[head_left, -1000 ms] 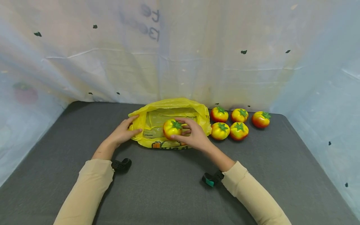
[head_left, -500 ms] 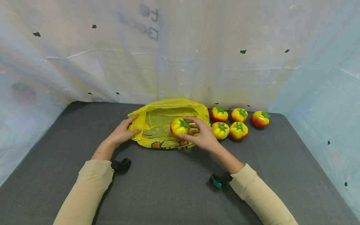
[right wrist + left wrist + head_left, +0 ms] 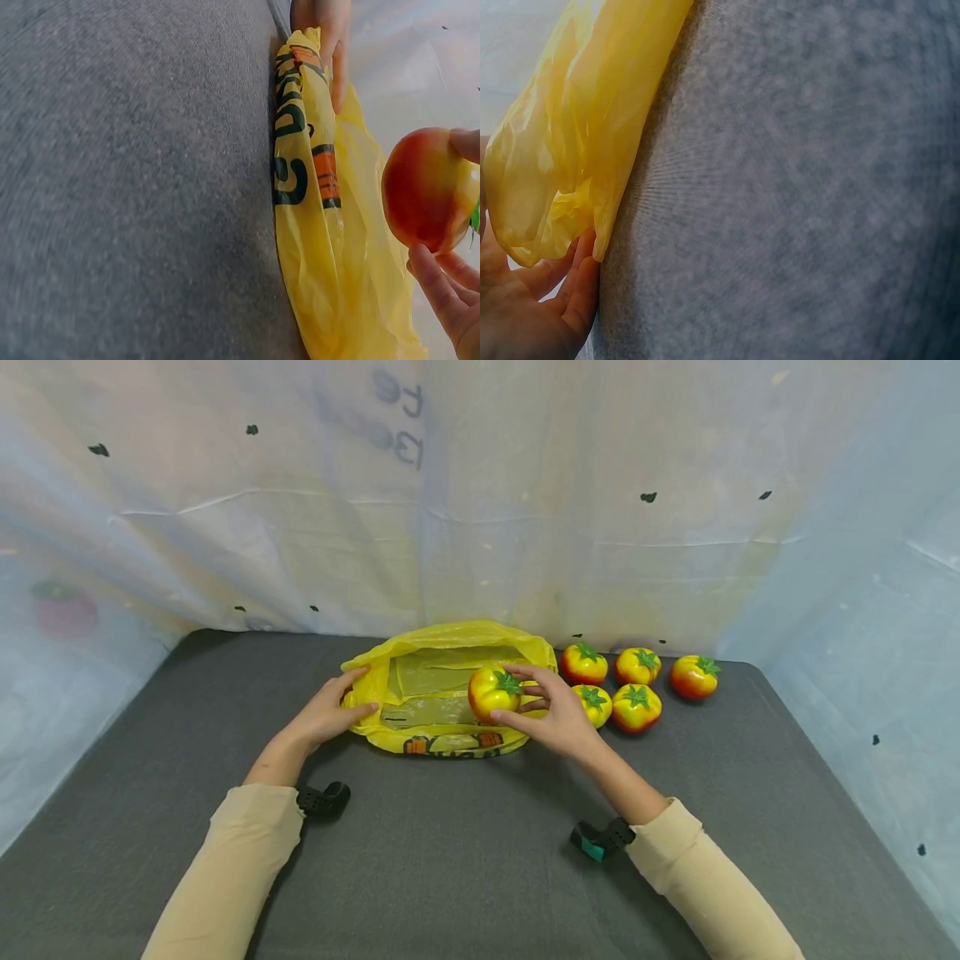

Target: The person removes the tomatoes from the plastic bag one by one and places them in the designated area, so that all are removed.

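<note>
In the head view my right hand (image 3: pixel 551 710) pinches a yellow-red tomato (image 3: pixel 492 693) with a green leafy top, held over the right part of the yellow plastic bag's mouth. In the right wrist view thumb and fingers press the tomato (image 3: pixel 427 187) from opposite sides. The yellow bag (image 3: pixel 427 635) lies with its mouth spread and dark print along its near side. At its left end rests my left hand (image 3: pixel 326 710), thumb and fingers spread apart against the plastic. Straight fingers touch the crumpled bag corner (image 3: pixel 570 214) in the left wrist view.
Several similar tomatoes (image 3: pixel 636 708) stand in a group right of the bag, one (image 3: pixel 694 678) a little apart. My right hand partly covers the nearest one (image 3: pixel 596 703). A pale sheet (image 3: pixel 525 527) hangs behind the dark grey table (image 3: pixel 450 860).
My right hand has drawn the tomato rightward across the bag's mouth, toward its right end. My left hand stays at the bag's left end. The other tomatoes have not moved.
</note>
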Available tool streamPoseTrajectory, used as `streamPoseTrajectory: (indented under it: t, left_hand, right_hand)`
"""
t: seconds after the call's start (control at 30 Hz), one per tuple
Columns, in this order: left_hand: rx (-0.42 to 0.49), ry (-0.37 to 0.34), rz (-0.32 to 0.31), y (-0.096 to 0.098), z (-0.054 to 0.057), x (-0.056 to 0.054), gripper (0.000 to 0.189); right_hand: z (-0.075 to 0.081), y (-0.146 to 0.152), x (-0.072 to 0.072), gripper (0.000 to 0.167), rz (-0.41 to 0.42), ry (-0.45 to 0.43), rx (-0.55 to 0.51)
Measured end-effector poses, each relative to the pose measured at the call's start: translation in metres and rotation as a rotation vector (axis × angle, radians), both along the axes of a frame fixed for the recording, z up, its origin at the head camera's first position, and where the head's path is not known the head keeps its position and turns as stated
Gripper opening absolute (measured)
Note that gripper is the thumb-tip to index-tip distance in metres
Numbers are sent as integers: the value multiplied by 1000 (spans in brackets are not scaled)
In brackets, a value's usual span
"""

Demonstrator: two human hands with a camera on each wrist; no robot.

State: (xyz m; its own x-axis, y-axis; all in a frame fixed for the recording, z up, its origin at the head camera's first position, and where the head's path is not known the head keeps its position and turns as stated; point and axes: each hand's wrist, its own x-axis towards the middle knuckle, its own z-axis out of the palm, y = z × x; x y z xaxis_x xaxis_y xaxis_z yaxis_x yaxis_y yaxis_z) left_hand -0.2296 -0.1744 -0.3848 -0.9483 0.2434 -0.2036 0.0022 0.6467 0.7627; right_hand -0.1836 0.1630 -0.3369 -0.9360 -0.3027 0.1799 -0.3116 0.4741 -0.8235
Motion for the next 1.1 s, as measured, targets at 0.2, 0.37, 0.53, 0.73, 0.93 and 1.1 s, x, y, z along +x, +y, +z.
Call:
streamPoseTrajectory:
  t: [0.2, 0.37, 0.53, 0.73, 0.93, 1.1]
  left_hand:
    - [-2, 6, -4, -1, 0, 0, 72]
    - [-1, 1, -4, 0, 0, 0, 72]
    - [10, 1, -2, 0, -1, 0, 72]
    - [12, 8, 0, -1, 0, -1, 72]
    - [9, 5, 3, 0, 2, -1, 72]
    - [6, 4, 0, 0, 1, 0, 72]
  right_hand:
    - [0, 9, 1, 61, -1, 2, -19]
    - [1, 19, 4, 61, -18, -6, -24]
    - [3, 25, 8, 62, -41, -27, -21]
    - [6, 33, 8, 64, -77, -19, -26]
    - [8, 43, 9, 64, -88, 10, -52]
    - [10, 54, 12, 62, -118, 21, -43]
